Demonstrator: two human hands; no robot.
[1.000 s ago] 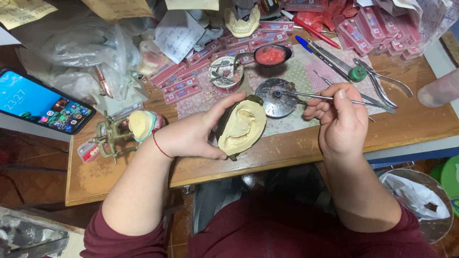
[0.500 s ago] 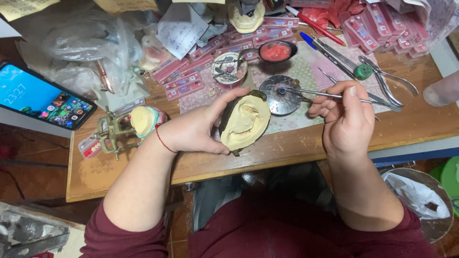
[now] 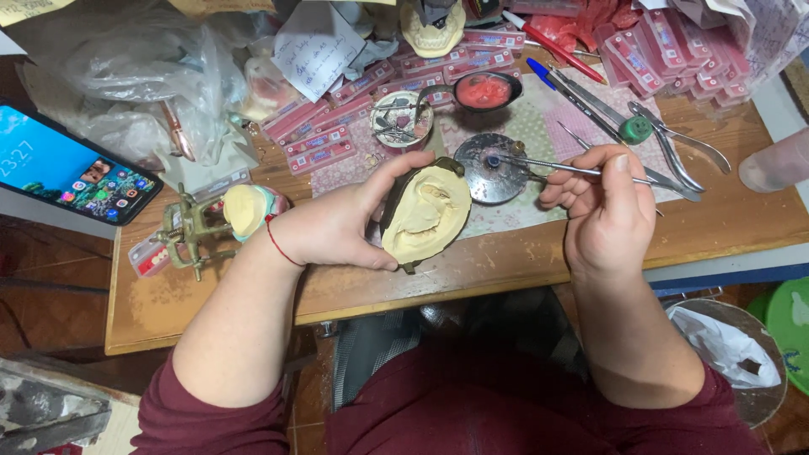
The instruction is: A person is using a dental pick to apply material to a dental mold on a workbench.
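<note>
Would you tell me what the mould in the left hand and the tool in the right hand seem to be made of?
The dental mould looks like matte cream plaster, chalky and dull, in a dark metal-looking flask. The thin instrument looks like polished steel, silvery with glints.
</note>
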